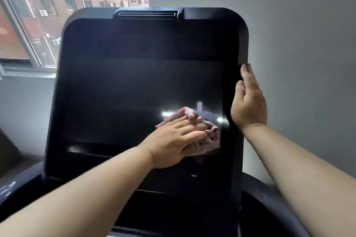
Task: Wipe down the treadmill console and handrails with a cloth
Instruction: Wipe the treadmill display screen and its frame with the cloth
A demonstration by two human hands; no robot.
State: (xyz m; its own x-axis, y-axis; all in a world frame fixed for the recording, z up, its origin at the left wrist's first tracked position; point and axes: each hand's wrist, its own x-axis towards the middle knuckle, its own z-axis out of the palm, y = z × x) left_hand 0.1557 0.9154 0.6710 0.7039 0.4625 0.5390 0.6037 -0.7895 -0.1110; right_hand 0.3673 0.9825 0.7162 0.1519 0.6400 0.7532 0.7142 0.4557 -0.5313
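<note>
Pressing flat on the cloth (189, 113), the left hand (173, 140) is lying with fingers straight and close together, pinning the cloth to the glass and not curling round it. Cloth is sitting low right on the console (125, 82) screen, near the right bezel, bunching up just past the fingertips. It is pink, soft and thin-looking, crumpling into folds. Judging it light and limp, it is likely going to slide under palm pressure alone. Best hold is probably a flat palm on the wad, or a pinch on the far bunched fold. Screen is looking like glossy dark glass, throwing back light glare and mirroring the cloth and hand. It is probably slick, and may be fragile under hard pushes, so even, light pressure seems right. Bezel is looking like matte black plastic with rounded corners, a slotted vent (147, 15) sitting at the far top edge. Right hand (250, 106) is bracing the console's right rim, thumb on the bezel front, visible finger running straight up the edge. Whether other fingers are hooking behind is hidden. Dark, smooth, curved right handrail (269, 208) and left handrail (19, 188) are showing at the near corners, no hand on either. Window (38, 15) at far left is showing brick buildings, and the grey wall (289, 25) is filling the right.
</note>
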